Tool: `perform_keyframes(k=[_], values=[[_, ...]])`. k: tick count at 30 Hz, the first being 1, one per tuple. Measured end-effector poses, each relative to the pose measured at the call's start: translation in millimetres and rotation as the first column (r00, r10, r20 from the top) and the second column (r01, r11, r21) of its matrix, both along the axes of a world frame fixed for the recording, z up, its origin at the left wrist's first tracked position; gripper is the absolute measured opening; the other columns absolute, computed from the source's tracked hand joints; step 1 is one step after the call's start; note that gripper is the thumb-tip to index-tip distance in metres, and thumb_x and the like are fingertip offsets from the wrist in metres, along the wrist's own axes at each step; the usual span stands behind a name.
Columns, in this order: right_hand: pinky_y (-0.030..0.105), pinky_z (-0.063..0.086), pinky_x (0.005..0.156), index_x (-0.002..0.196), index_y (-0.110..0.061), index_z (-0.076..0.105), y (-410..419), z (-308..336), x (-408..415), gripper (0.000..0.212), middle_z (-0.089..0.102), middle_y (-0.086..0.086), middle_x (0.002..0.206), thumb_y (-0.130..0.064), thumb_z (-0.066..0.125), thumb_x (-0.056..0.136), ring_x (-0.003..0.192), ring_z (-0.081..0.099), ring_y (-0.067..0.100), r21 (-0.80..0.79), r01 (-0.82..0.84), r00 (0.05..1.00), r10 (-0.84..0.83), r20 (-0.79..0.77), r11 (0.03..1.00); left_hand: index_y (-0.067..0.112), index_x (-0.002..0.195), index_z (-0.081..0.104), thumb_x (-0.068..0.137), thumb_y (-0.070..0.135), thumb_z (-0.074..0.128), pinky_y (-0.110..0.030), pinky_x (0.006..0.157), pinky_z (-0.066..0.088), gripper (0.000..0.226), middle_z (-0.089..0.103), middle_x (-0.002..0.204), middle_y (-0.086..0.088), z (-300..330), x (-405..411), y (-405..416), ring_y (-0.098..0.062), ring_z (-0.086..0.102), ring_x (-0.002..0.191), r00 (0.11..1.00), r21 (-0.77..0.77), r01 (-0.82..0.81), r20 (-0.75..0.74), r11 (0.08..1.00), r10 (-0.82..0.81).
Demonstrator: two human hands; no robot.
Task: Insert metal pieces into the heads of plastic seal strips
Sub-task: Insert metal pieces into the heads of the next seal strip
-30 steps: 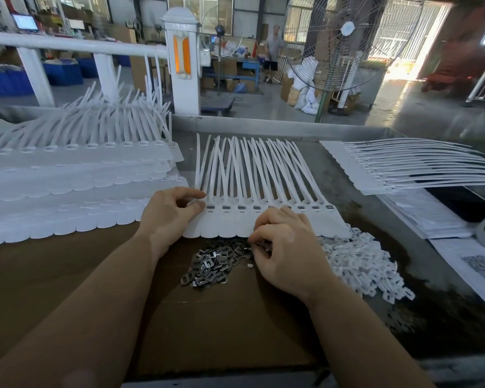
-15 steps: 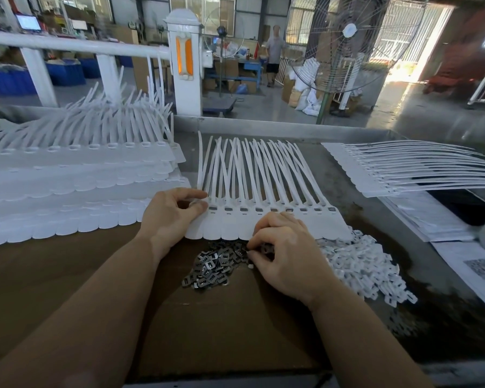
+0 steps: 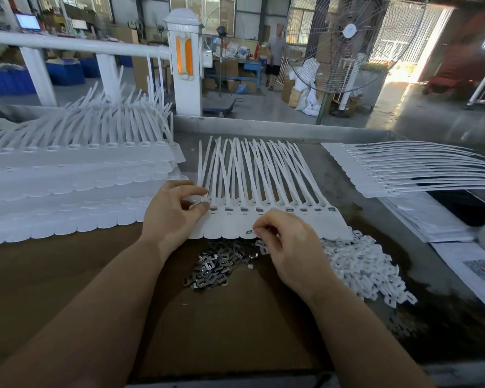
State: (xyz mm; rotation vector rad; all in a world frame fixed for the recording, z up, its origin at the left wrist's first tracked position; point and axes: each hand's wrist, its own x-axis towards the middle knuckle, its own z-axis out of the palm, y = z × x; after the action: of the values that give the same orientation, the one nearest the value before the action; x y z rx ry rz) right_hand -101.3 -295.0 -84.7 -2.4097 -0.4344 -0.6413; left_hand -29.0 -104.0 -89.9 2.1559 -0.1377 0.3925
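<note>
A stack (image 3: pixel 76 175) of white strips lies at far left, probably out of the way. The left hand (image 3: pixel 174 212) pins the left end of the working row of strips (image 3: pixel 263 191), thumb and fingers pressed on its edge, likely to keep it from sliding. The right hand (image 3: pixel 286 242) pinches a metal piece (image 3: pixel 248 233) over the row's near edge; the pile of metal pieces (image 3: pixel 216 264) lies just below, within reach. The white heads join side by side, several showing grey inserts, tails fanning away.
</note>
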Motion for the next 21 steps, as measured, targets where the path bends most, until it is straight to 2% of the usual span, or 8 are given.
perform_keyframes(k=[2, 7, 10, 12, 14, 18, 20, 21], values=[[0.025, 0.046, 0.074, 0.087, -0.007, 0.064, -0.9, -0.3, 0.7, 0.008, 0.064, 0.0, 0.082, -0.007, 0.057, 0.09, 0.079, 0.056, 0.013, 0.041, 0.017, 1.0, -0.018, 0.016, 0.999, 0.034, 0.094, 0.064, 0.081, 0.023, 0.072, 0.002, 0.065, 0.034, 0.019, 0.046, 0.113, 0.014, 1.1, -1.3, -1.6, 0.005, 0.053, 0.074, 0.999, 0.023, -0.013, 0.039, 1.0, 0.012], [0.038, 0.052, 0.076, 0.093, -0.001, 0.067, -1.9, -0.6, 1.5, 0.01, 0.068, 0.008, 0.087, -0.001, 0.058, 0.088, 0.084, 0.061, 0.022, 0.135, 0.046, 0.996, -0.056, 0.072, 0.99, 0.033, 0.092, 0.066, 0.082, 0.025, 0.072, 0.0, 0.063, 0.034, 0.015, 0.048, 0.111, 0.019, 1.5, -4.2, -4.5, 0.008, 0.053, 0.07, 0.996, 0.08, -0.046, 0.086, 0.996, 0.039], [0.037, 0.051, 0.082, 0.095, -0.002, 0.068, -1.8, -0.8, 1.5, 0.012, 0.068, 0.008, 0.093, 0.001, 0.058, 0.088, 0.09, 0.061, 0.021, 0.137, 0.049, 0.995, -0.06, 0.078, 0.989, 0.026, 0.096, 0.07, 0.082, 0.024, 0.072, -0.006, 0.068, 0.036, 0.015, 0.051, 0.108, 0.021, 1.4, -4.5, -6.6, 0.004, 0.055, 0.072, 0.99, 0.115, -0.051, 0.135, 0.992, 0.035], [0.036, 0.05, 0.083, 0.094, -0.003, 0.068, -1.7, -0.9, 1.9, 0.013, 0.067, 0.007, 0.093, 0.002, 0.058, 0.087, 0.091, 0.06, 0.02, 0.125, 0.044, 0.995, -0.055, 0.082, 0.991, 0.023, 0.095, 0.072, 0.082, 0.023, 0.071, -0.016, 0.075, 0.039, 0.013, 0.053, 0.104, 0.021, 1.0, -4.5, -7.7, -0.003, 0.055, 0.083, 0.984, 0.128, -0.062, 0.176, 0.99, 0.039], [0.036, 0.05, 0.082, 0.092, -0.004, 0.069, -1.3, -0.8, 1.9, 0.013, 0.067, 0.006, 0.091, 0.002, 0.06, 0.086, 0.089, 0.059, 0.02, 0.124, 0.04, 0.995, -0.051, 0.087, 0.992, 0.02, 0.091, 0.073, 0.082, 0.018, 0.072, -0.017, 0.08, 0.036, 0.009, 0.055, 0.098, 0.018, 1.3, -4.6, -8.5, -0.006, 0.05, 0.094, 0.972, 0.117, -0.06, 0.234, 0.991, 0.031], [0.036, 0.051, 0.076, 0.09, -0.005, 0.068, -1.0, -0.9, 3.0, 0.01, 0.067, 0.004, 0.087, 0.001, 0.063, 0.084, 0.082, 0.059, 0.017, 0.141, 0.032, 0.993, -0.047, 0.106, 0.989, 0.018, 0.083, 0.075, 0.079, 0.013, 0.074, -0.021, 0.076, 0.04, 0.006, 0.057, 0.079, 0.014, 6.2, -8.3, -12.6, -0.01, 0.049, 0.084, 0.936, 0.159, 0.007, 0.346, 0.987, -0.062], [0.035, 0.052, 0.074, 0.089, -0.005, 0.068, -0.6, -1.5, 4.2, 0.008, 0.067, 0.003, 0.085, -0.001, 0.064, 0.083, 0.079, 0.06, 0.017, 0.158, 0.017, 0.994, -0.034, 0.106, 0.987, 0.02, 0.081, 0.076, 0.078, 0.015, 0.075, -0.02, 0.077, 0.036, 0.006, 0.058, 0.076, 0.016, 10.9, -12.8, -16.2, -0.011, 0.05, 0.081, 0.92, 0.194, 0.071, 0.367, 0.978, -0.14], [0.034, 0.052, 0.073, 0.088, -0.006, 0.068, -0.3, -1.8, 4.9, 0.007, 0.068, 0.002, 0.084, -0.001, 0.065, 0.083, 0.078, 0.06, 0.016, 0.17, 0.011, 0.994, -0.029, 0.106, 0.985, 0.021, 0.081, 0.076, 0.078, 0.017, 0.075, -0.024, 0.08, 0.036, 0.005, 0.06, 0.077, 0.015, 13.1, -15.1, -18.1, -0.013, 0.052, 0.082, 0.913, 0.215, 0.108, 0.365, 0.971, -0.183]])
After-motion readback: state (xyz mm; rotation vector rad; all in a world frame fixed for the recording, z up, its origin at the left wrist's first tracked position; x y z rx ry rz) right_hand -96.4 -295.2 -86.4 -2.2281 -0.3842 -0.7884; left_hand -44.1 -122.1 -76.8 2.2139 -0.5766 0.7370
